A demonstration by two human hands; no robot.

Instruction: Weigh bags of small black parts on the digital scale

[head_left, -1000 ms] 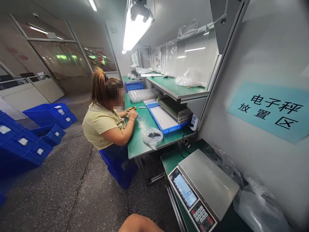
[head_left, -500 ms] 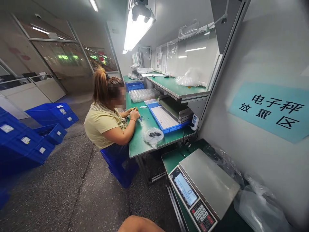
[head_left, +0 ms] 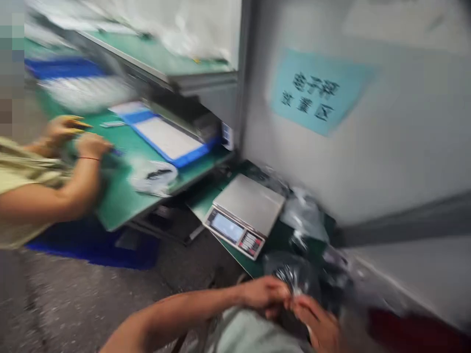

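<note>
My left hand (head_left: pixel 264 294) and my right hand (head_left: pixel 316 323) meet at the bottom of the blurred view, both pinching the gathered neck of a clear plastic bag (head_left: pixel 290 274) holding dark parts. Behind the bag stands a digital bench scale (head_left: pixel 245 211) with a steel platform, on a low green shelf (head_left: pixel 200 206). My hands are close to the scale's right side but not touching it.
A co-worker's hands (head_left: pixel 79 137) work over the green bench (head_left: pixel 121 196), where a small clear bag of black parts (head_left: pixel 152 176) and a blue tray (head_left: pixel 165 139) lie. More plastic bags (head_left: pixel 303 215) sit beside the scale, and a dark red object (head_left: pixel 412 333) is at lower right.
The view has swung right and down, and everything is smeared. My hands have risen into view with the bag, where earlier only part of my arm showed at the bottom edge.
</note>
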